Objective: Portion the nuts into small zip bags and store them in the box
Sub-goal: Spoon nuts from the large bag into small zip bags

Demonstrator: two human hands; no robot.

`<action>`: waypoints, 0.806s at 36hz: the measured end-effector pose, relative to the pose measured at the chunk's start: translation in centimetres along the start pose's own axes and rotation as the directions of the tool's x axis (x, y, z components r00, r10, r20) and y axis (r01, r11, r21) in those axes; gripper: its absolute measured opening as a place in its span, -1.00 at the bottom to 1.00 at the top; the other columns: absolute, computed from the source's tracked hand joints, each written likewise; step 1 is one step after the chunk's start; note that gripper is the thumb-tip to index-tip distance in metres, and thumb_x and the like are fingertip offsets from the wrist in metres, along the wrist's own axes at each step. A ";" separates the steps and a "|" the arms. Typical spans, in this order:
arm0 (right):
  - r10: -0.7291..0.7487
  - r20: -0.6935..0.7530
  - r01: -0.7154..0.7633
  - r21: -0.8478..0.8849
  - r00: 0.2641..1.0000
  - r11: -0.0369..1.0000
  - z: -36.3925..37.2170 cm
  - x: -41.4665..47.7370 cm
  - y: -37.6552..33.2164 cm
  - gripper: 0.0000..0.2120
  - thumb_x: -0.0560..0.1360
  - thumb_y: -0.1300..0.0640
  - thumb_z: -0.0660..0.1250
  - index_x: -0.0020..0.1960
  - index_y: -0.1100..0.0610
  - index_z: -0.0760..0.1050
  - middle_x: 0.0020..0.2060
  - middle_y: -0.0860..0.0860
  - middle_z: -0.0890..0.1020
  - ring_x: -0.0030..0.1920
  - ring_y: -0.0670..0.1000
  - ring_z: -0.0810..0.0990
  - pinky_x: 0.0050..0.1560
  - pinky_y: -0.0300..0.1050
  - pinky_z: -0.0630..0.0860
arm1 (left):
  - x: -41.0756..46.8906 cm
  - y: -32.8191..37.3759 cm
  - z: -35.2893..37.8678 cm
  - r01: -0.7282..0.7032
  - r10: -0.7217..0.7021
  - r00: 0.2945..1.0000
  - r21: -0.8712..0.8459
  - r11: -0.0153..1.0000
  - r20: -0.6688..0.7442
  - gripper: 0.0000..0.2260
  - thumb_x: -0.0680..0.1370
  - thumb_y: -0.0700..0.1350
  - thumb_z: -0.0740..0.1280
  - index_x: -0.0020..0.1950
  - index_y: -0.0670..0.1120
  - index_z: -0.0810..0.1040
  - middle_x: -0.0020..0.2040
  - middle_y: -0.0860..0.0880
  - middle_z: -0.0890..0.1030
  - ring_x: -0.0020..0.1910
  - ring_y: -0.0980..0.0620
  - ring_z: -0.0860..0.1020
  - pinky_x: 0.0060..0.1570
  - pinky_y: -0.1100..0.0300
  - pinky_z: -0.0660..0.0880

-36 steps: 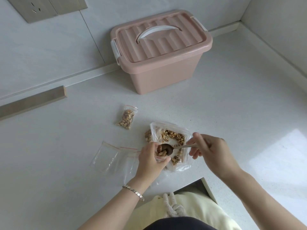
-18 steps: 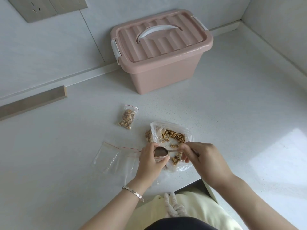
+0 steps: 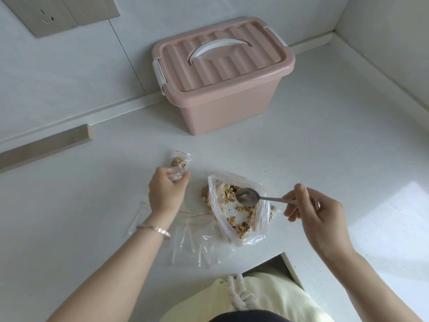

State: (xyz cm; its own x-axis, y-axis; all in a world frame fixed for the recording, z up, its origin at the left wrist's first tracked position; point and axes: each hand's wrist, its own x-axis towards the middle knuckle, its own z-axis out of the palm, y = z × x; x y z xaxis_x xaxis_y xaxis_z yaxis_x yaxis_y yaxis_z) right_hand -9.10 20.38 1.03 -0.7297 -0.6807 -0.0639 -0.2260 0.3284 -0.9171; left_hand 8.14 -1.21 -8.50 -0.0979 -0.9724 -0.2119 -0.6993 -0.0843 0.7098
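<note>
White counter (image 3: 325, 159), pink box (image 3: 227, 112), left hand (image 3: 166, 194) pinching small zip bag (image 3: 175, 176), right hand (image 3: 318, 212) holding spoon (image 3: 248, 196)

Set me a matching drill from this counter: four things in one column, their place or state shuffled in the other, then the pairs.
1. pink box
2. spoon
3. large nut bag
4. empty zip bags

A. open, nuts inside, under the spoon's bowl
B. lying flat beside the large nut bag
C. lid on, farthest back
D. bowl empty, held by the right hand

Pairs: 1-C, 2-D, 3-A, 4-B.
</note>
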 end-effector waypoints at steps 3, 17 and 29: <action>0.030 0.043 -0.028 -0.045 0.999 0.999 0.3 -0.3 0.1 -0.63 0.42 -0.18 0.13 -0.33 0.02 0.55 -0.45 0.01 0.61 -0.48 -0.06 0.54 -0.34 -0.13 0.50 | 3.2 -0.5 0.5 0.017 -0.022 0.999 0.153 0.988 0.035 -0.52 0.22 0.32 0.29 -0.12 -0.03 0.40 -0.20 -0.07 0.62 -0.24 -0.21 0.62 -0.27 -0.09 0.60; -0.011 0.100 0.031 -0.197 0.995 0.980 1.1 -0.4 1.2 -0.59 0.38 -0.25 0.13 -0.33 0.03 0.54 -0.45 -0.09 0.59 -0.45 -0.09 0.55 -0.34 -0.10 0.47 | 2.5 0.6 -0.4 -0.090 0.088 0.996 0.297 0.951 0.019 -0.30 0.37 -0.01 0.47 0.39 -0.20 0.24 0.31 -0.20 0.32 0.34 -0.17 0.29 0.24 -0.06 0.28; -0.127 0.131 0.161 -0.292 0.983 0.943 1.3 -0.1 1.4 -0.41 0.43 -0.29 -0.06 -0.36 0.16 0.45 -0.53 0.05 0.44 -0.41 0.02 0.40 -0.44 -0.17 0.27 | -3.2 -7.2 -3.7 0.151 -0.240 0.967 0.560 0.814 0.088 -0.56 0.49 -0.09 0.31 0.31 -0.21 0.31 0.31 -0.21 0.33 0.31 -0.23 0.28 0.19 -0.04 0.32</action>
State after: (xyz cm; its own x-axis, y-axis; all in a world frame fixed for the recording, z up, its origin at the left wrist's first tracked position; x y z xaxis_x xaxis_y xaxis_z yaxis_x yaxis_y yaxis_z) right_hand -8.56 20.07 -0.77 -0.6043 -0.7968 0.0024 -0.5192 0.3914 -0.7597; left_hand 16.17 1.68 -10.45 0.0110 -0.9008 -0.4342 -0.9810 -0.0938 0.1698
